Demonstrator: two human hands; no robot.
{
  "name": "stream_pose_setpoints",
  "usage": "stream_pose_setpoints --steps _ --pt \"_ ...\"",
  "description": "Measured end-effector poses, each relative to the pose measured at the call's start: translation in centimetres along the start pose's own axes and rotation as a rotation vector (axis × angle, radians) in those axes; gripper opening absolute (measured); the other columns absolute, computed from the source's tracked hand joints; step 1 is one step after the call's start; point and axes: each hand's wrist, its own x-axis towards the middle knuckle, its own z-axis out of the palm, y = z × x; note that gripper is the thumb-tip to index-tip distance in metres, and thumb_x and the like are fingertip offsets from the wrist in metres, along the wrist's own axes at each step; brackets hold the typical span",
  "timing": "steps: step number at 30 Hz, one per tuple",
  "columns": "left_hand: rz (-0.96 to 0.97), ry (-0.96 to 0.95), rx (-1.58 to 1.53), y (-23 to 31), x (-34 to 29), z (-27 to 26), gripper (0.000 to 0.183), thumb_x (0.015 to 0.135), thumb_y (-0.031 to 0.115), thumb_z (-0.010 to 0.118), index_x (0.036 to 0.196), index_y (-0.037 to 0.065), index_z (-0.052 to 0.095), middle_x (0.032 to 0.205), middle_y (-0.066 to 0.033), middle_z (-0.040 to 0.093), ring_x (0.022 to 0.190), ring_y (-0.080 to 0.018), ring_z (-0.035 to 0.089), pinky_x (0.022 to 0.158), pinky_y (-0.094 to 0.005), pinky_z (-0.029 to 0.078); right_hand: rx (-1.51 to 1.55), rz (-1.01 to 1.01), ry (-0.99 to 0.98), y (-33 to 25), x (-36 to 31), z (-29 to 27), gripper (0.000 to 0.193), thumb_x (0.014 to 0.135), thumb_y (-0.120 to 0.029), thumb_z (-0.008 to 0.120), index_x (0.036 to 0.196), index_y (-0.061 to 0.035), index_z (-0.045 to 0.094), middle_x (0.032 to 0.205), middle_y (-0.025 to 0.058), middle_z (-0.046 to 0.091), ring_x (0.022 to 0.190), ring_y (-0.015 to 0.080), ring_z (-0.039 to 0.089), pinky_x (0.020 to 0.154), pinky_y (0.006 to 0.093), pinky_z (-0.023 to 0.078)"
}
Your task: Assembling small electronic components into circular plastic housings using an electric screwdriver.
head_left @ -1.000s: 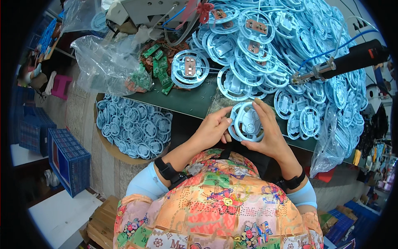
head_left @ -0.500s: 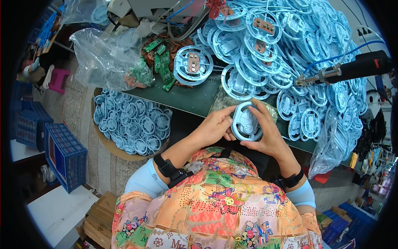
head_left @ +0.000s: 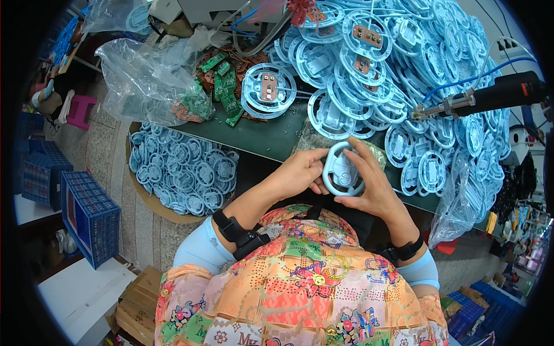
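Observation:
A light blue plastic ring part (head_left: 343,169) is gripped by both hands just above my lap, at the near edge of the green table (head_left: 262,137). My left hand (head_left: 300,171) pinches its left rim with fingers and thumb. Its right side rests in my right hand (head_left: 372,183), fingers curled up behind the rim. Beyond the hands, a big heap of the same blue ring parts (head_left: 381,63) covers the table. One ring with a brown circuit board in it (head_left: 269,85) lies by a scatter of green circuit boards (head_left: 222,92).
A black powered screwdriver (head_left: 490,95) hangs over the heap at right. A round basket of blue rings (head_left: 182,170) sits on the floor at left, beside a blue crate (head_left: 89,216). A clear plastic bag (head_left: 147,78) lies at the table's left end. Cardboard boxes (head_left: 138,308) are low left.
Both hands keep holding the blue ring; the fingers have shifted slightly around its rim. The view has tilted a little.

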Motion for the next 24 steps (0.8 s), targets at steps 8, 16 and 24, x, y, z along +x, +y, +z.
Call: stream_pose_setpoints --steps 8,16,24 --pt "0.012 0.036 -0.032 -0.39 0.07 0.00 0.047 0.100 0.010 0.045 0.146 0.001 0.041 0.095 -0.0080 0.070 0.077 -0.0139 0.070 0.067 -0.0237 0.057 -0.038 0.011 0.010 0.11 -0.18 -0.37 0.093 0.058 -0.021 0.090 0.138 -0.0023 0.046 0.150 0.0244 0.036 0.141 0.0422 0.033 0.115 0.0489 0.030" --pt "0.048 0.066 0.013 -0.66 0.14 0.03 0.047 0.099 0.007 0.046 0.145 -0.001 0.041 0.092 -0.0086 0.070 0.076 -0.0139 0.070 0.066 -0.0236 0.057 -0.058 0.018 -0.001 0.02 -0.20 -0.31 0.094 0.058 -0.021 0.090 0.138 -0.0016 0.045 0.150 0.0244 0.036 0.141 0.0424 0.033 0.115 0.0492 0.029" --pt "0.030 0.088 0.060 -0.63 0.30 0.07 0.048 0.096 0.002 0.045 0.144 -0.004 0.041 0.089 -0.0077 0.069 0.076 -0.0148 0.071 0.067 -0.0245 0.058 -0.067 0.031 -0.044 -0.42 0.11 -0.91 0.094 0.057 -0.019 0.091 0.137 -0.0017 0.045 0.150 0.0245 0.036 0.140 0.0433 0.034 0.115 0.0491 0.031"
